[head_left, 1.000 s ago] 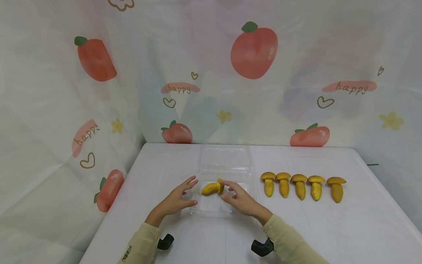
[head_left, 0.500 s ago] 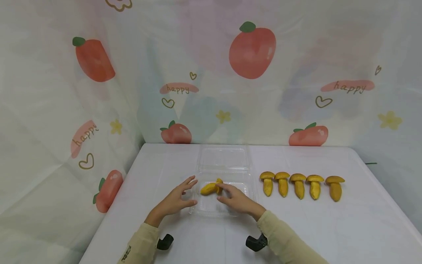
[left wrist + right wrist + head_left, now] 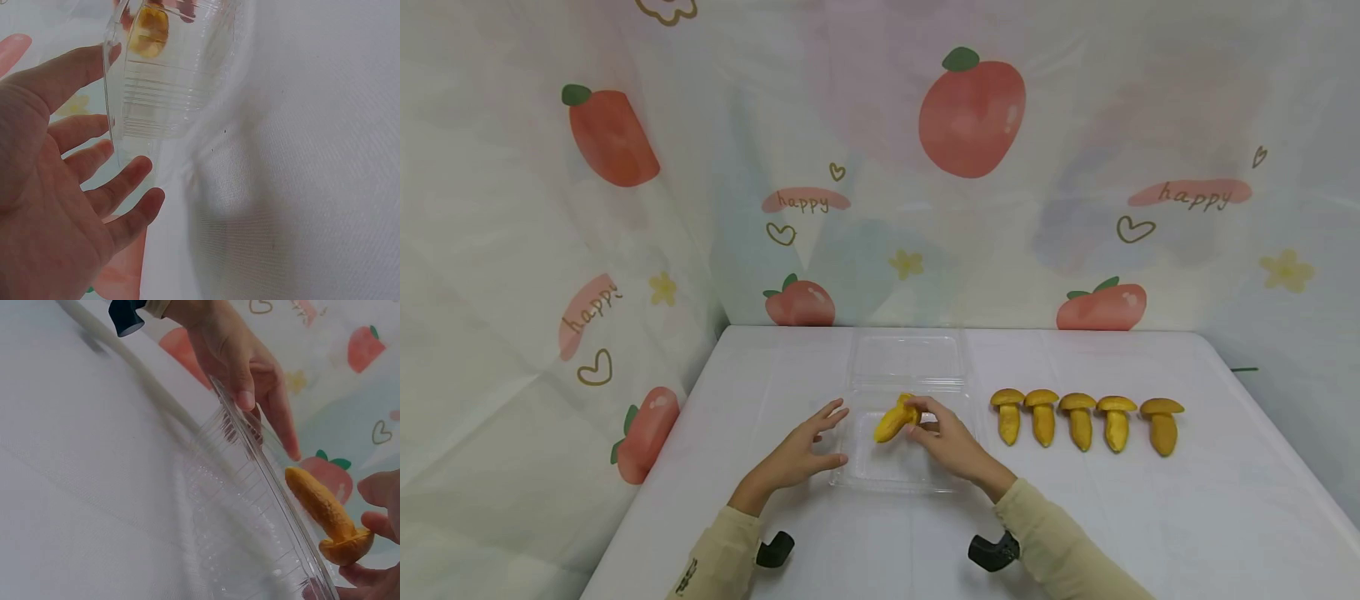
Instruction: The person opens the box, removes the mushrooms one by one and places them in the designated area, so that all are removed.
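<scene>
A yellow mushroom (image 3: 892,422) is in my right hand (image 3: 953,444), which pinches it by the cap. Its stem points left and toward me, tilted above the base of a clear plastic clamshell box (image 3: 880,473). In the right wrist view the mushroom (image 3: 322,506) shows just above the box's rim, with fingertips around its cap. My left hand (image 3: 795,458) is at the left side of the box, fingers spread and thumb apart. The left wrist view shows those fingers (image 3: 128,187) along the box wall; whether all of them touch it I cannot tell.
Several similar mushrooms (image 3: 1080,423) lie in a row on the white table (image 3: 1075,525), right of the box, caps away from me. The box's lid (image 3: 910,357) lies folded back toward the fruit-printed backdrop (image 3: 865,125). Black wrist mounts (image 3: 994,552) hang by the sleeves.
The mushroom was lying in the box; my right hand reached left to its cap, took hold of it and lifted and tilted it back to the right. The left hand stayed put.
</scene>
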Available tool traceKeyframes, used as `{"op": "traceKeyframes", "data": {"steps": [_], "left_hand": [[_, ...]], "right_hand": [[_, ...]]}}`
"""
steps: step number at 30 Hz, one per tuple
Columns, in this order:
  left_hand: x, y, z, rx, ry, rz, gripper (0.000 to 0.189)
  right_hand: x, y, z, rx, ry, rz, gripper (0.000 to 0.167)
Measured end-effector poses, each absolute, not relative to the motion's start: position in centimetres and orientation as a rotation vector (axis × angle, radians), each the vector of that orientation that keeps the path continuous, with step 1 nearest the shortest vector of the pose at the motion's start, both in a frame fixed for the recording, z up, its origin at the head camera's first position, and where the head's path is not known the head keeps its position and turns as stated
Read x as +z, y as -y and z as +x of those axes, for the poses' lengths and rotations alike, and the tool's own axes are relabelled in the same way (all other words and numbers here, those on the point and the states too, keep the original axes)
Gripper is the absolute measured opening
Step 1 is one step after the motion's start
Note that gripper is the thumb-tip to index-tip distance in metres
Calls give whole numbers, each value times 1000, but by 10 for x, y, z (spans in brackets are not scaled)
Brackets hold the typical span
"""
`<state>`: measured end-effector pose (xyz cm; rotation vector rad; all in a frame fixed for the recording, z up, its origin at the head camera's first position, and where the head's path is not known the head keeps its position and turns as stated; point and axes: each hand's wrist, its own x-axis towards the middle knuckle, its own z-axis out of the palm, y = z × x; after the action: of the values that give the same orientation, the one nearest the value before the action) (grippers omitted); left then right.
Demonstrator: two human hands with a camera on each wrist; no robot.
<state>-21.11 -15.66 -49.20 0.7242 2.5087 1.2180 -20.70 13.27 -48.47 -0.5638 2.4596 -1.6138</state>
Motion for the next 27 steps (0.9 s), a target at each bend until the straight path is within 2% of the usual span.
{"op": "traceKeyframes", "data": {"steps": [11, 19, 22, 27], "left_hand": [[-491, 156, -213, 1238, -2521, 754, 73], [-490, 156, -213, 1225, -2538, 768, 73], [-490, 157, -213, 1236, -2515, 747, 74], [-492, 157, -212, 1230, -2502, 736, 73]], "right_hand": [[-475, -132, -207, -1887, -2358, -261, 33], [-469, -139, -207, -1999, -2278, -287, 37], [-468, -142, -206, -2030, -2251, -315, 43], [-470, -147, -203, -2010, -2303, -365, 65]]}}
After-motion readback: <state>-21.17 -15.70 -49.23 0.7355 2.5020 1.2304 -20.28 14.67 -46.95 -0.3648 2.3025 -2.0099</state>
